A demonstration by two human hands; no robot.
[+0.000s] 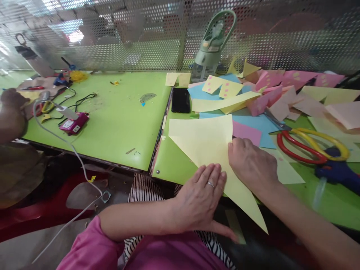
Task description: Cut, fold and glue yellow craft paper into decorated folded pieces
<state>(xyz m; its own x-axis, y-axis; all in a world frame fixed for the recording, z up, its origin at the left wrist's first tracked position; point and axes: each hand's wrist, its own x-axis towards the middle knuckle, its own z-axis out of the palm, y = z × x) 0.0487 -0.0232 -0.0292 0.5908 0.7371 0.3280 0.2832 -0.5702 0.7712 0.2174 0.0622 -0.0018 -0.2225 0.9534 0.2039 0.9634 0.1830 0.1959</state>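
A large pale yellow sheet of paper [202,137] lies at the table's front edge, and its pointed lower end hangs over that edge. My left hand [201,195], with a ring on one finger, rests flat on the sheet's lower part, fingers stretched out and thumb apart. At the sheet's right edge my right hand [251,163] is closed in a fist. A small dark bit shows by its thumb; what it grips is hidden. Beneath and beside the sheet are a pink paper piece [247,133] and blue paper [264,125].
Scissors with red and yellow handles [300,146] lie at right, beside cut pink and yellow papers [295,80]. A black phone [180,100] and green-lidded bottle [209,52] stand behind. Left are a magenta power block [73,123], a white cable [75,150] and another person's hand [12,105].
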